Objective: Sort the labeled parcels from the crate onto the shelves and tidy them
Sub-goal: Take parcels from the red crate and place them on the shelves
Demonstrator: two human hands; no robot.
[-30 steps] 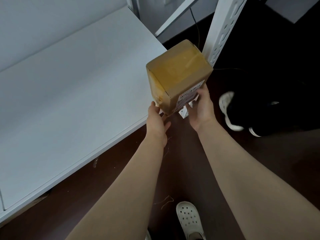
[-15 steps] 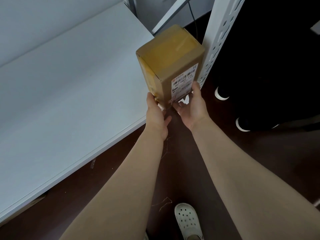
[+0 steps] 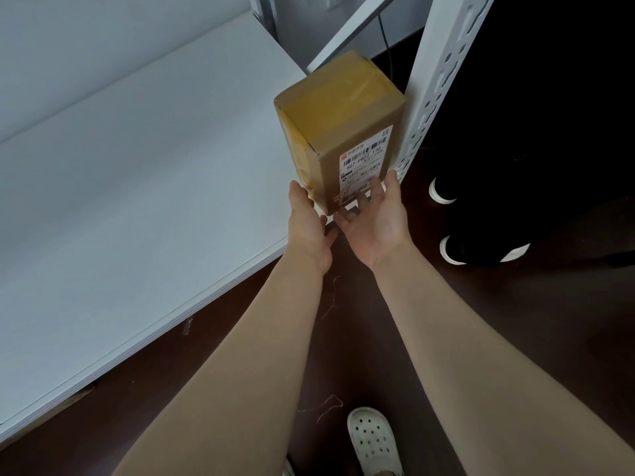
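Observation:
A brown cardboard parcel [image 3: 338,108], sealed with yellowish tape, stands upright on the front right corner of the white shelf [image 3: 137,187]. Its white barcode label [image 3: 366,164] faces me. My left hand [image 3: 307,225] lies flat against the parcel's lower left side with the fingers straight. My right hand [image 3: 376,218] is palm-up at the bottom of the label face, fingers spread and touching the box near its lower edge. Neither hand curls round the parcel.
A white perforated shelf post [image 3: 436,80] stands right beside the parcel. Another person's black-and-white shoes [image 3: 457,249] are on the dark floor at right. My white clog [image 3: 372,441] is below. A diagonal brace [image 3: 347,36] and cable run behind the shelf.
The parcel has tipped from a tilted, lifted pose to upright on the shelf corner, with its label turned toward me. My right hand has opened and slid down its front.

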